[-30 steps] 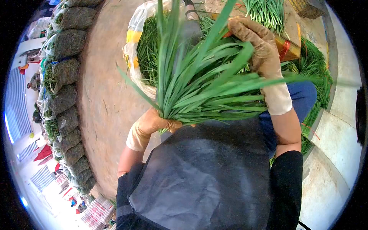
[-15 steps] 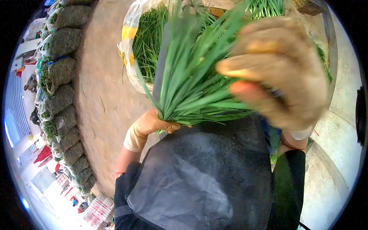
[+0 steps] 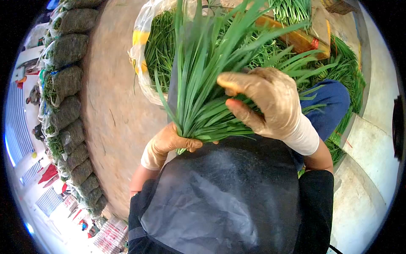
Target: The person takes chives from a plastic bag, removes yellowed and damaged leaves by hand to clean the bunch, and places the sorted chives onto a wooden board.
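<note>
My left hand [image 3: 174, 139], in a tan glove, is closed around the base of a fanned-out bunch of garlic chives [image 3: 198, 89]. The long flat green leaves spread up and to the right above the dark apron [image 3: 220, 190]. My right hand [image 3: 268, 106], gloved too, hovers over the right side of the leaves. Its thumb and forefinger are apart, and I see nothing between them; the other fingers are partly hidden.
A white and yellow plastic bag [image 3: 141, 38] full of greens stands ahead. A wooden board [image 3: 296, 36] with a tied bundle [image 3: 292, 10] lies beyond my right hand. More greens [image 3: 349, 72] are heaped at right. Stuffed sacks [image 3: 69, 80] line the left side.
My right hand has moved left and down, from the far right of the leaves to closer over the bunch. My left hand keeps its hold, almost in place.
</note>
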Tool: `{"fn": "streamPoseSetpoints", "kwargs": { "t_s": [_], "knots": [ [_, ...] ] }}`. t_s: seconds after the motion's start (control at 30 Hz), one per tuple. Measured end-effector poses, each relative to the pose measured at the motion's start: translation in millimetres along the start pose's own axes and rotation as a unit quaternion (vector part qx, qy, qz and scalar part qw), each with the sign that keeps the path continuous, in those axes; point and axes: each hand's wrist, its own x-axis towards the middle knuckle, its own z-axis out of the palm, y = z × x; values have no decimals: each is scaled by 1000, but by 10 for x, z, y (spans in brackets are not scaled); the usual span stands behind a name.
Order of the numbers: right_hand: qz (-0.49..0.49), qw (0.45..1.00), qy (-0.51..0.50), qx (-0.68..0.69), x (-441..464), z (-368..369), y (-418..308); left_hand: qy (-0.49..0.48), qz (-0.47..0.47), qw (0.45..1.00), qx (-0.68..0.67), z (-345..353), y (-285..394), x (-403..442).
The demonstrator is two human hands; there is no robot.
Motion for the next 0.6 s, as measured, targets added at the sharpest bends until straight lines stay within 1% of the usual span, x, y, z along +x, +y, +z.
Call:
{"fn": "streamPoseSetpoints", "kwargs": {
  "t_s": [0.07,0.17,0.23,0.3,0.37,0.43,0.5,0.53,0.6],
  "knots": [
    [-22,994,95,55,36,35,35,-4,-1,1000,10,-9,-21,4],
    [23,982,161,99,102,-4,-39,-15,7,1000,25,-13,-39,-3],
    [126,983,106,86,142,-73,-43,-12,-1,999,36,-10,-32,-5],
    [115,982,117,97,159,-94,-9,-12,-2,999,34,-15,-50,-5],
    [189,974,14,122,188,-176,-33,-12,-3,999,33,-11,-55,-11],
    [192,974,32,116,174,-124,-24,-4,8,1000,13,7,-51,-22],
    [200,974,79,77,173,-122,-30,-5,2,1000,10,-11,-64,-27],
    [201,973,79,77,168,-120,-22,-6,-3,1000,6,-20,-71,-29],
    [134,981,133,-42,156,-115,15,-4,-6,1000,10,-31,-82,-19]
  ]
}}
